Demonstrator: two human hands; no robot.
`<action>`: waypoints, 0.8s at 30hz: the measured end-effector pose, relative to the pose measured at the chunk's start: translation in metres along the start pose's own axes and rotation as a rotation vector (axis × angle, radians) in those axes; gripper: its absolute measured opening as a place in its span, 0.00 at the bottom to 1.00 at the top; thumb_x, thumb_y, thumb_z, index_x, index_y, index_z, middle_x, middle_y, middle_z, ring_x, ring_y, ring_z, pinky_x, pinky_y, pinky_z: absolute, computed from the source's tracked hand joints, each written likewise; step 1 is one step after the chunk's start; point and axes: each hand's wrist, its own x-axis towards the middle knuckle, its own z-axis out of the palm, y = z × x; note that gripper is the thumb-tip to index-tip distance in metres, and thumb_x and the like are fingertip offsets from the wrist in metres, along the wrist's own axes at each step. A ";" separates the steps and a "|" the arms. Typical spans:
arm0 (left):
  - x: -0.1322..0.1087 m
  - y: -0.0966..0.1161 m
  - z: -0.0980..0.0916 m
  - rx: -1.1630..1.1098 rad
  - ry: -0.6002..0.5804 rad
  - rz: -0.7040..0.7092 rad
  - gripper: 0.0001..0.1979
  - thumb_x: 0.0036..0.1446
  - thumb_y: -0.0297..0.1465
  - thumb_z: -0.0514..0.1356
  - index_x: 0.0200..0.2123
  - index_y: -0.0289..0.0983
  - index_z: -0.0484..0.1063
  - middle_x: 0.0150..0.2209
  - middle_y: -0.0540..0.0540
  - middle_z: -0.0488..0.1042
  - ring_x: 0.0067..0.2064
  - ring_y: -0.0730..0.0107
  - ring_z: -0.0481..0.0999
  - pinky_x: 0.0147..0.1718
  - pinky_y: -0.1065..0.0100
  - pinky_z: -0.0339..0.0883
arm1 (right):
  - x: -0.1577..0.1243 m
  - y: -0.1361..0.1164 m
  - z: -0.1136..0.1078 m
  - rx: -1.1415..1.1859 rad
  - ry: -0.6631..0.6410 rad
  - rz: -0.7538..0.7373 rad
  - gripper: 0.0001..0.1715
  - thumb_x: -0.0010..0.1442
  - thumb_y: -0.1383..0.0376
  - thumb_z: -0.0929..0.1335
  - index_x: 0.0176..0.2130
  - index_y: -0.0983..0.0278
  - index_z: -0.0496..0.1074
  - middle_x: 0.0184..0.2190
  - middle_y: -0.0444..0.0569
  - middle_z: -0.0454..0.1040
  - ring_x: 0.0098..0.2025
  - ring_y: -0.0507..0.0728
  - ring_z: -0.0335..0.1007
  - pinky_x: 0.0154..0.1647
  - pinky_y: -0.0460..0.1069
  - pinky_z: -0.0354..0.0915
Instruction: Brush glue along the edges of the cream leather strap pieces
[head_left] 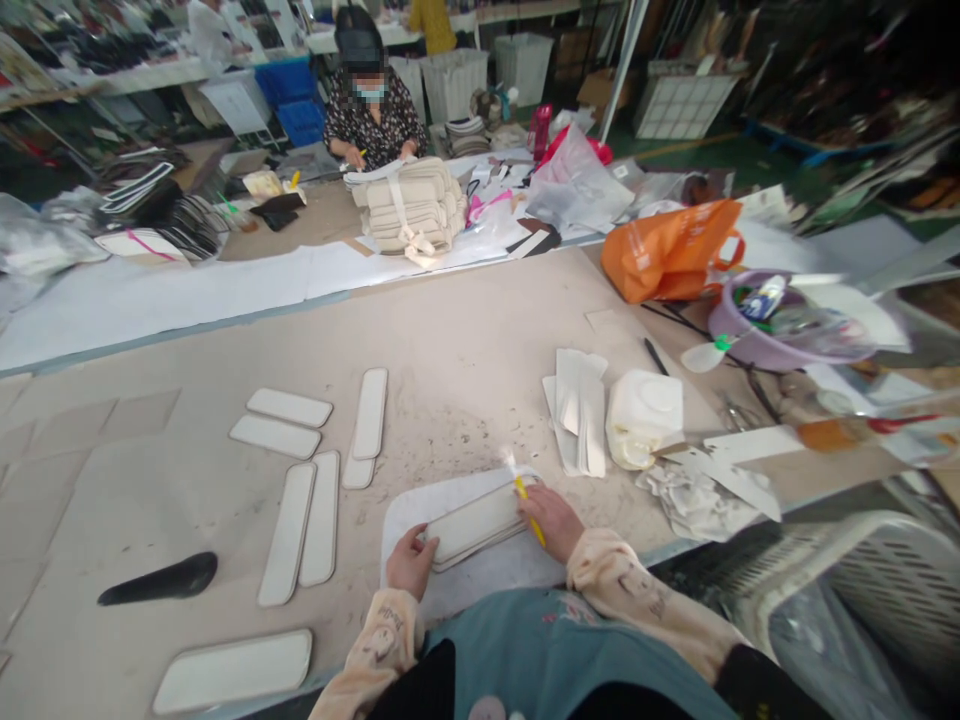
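Observation:
A small stack of long white panels with rounded ends (480,522) lies on a pale rounded sheet (405,505) close to my body. My left hand (411,562) pinches the left end of the stack between thumb and fingers. At the stack's right end, my right hand (551,518) holds a yellow-handled brush (529,510), its pale bristles pointing away from me, with fingers touching the panels too. Several similar panels (289,530) lie to the left, some in overlapping pairs, and another panel (234,672) rests by the near edge.
A black tool (159,580) lies at left. To the right are white strips (577,410), a white container (645,415), an orange bag (667,250) and a purple basin (787,340). Across the table, a person (375,120) works behind bundled beige pieces (412,205).

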 end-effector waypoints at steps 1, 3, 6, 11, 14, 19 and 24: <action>0.001 0.000 0.000 0.002 0.002 -0.001 0.19 0.53 0.40 0.56 0.46 0.39 0.71 0.28 0.51 0.72 0.33 0.66 0.75 0.33 0.68 0.62 | 0.001 -0.004 0.004 0.051 -0.029 -0.103 0.10 0.63 0.68 0.60 0.40 0.60 0.69 0.46 0.51 0.73 0.55 0.57 0.63 0.55 0.55 0.62; 0.002 -0.001 0.000 0.007 0.003 0.009 0.20 0.52 0.41 0.56 0.46 0.39 0.71 0.28 0.51 0.72 0.33 0.65 0.75 0.33 0.68 0.62 | 0.002 -0.012 0.015 0.125 -0.105 -0.257 0.11 0.64 0.68 0.59 0.43 0.62 0.68 0.51 0.53 0.70 0.60 0.57 0.57 0.59 0.57 0.59; 0.003 0.000 0.001 0.026 0.005 0.014 0.20 0.52 0.41 0.56 0.46 0.39 0.71 0.28 0.51 0.73 0.33 0.65 0.75 0.32 0.68 0.62 | 0.001 -0.016 0.033 0.139 -0.212 -0.302 0.11 0.63 0.66 0.62 0.45 0.64 0.68 0.54 0.57 0.68 0.62 0.58 0.54 0.60 0.60 0.56; 0.001 0.007 0.000 0.053 0.042 0.003 0.15 0.52 0.39 0.58 0.42 0.40 0.71 0.27 0.53 0.72 0.32 0.68 0.75 0.30 0.70 0.61 | -0.010 0.008 0.036 0.111 -0.181 -0.182 0.12 0.61 0.65 0.64 0.45 0.64 0.67 0.57 0.59 0.64 0.63 0.59 0.53 0.61 0.61 0.56; -0.001 0.014 -0.001 0.072 0.055 0.002 0.12 0.52 0.37 0.58 0.40 0.40 0.71 0.27 0.52 0.71 0.31 0.69 0.74 0.30 0.71 0.61 | -0.019 0.028 0.027 0.074 -0.123 -0.119 0.13 0.60 0.67 0.65 0.46 0.64 0.67 0.57 0.59 0.65 0.62 0.60 0.55 0.60 0.62 0.57; -0.005 0.021 -0.004 0.027 0.107 -0.015 0.11 0.48 0.32 0.61 0.36 0.35 0.72 0.32 0.46 0.73 0.36 0.65 0.73 0.36 0.68 0.62 | -0.026 0.042 0.019 0.089 -0.074 -0.097 0.11 0.61 0.66 0.63 0.45 0.63 0.67 0.55 0.59 0.67 0.60 0.61 0.59 0.58 0.64 0.60; -0.012 0.018 -0.003 -0.078 0.187 -0.001 0.10 0.44 0.31 0.62 0.32 0.34 0.71 0.37 0.43 0.72 0.37 0.67 0.72 0.40 0.67 0.64 | -0.020 0.033 0.012 0.174 0.045 -0.031 0.10 0.61 0.65 0.64 0.44 0.62 0.66 0.53 0.56 0.70 0.59 0.61 0.61 0.59 0.63 0.60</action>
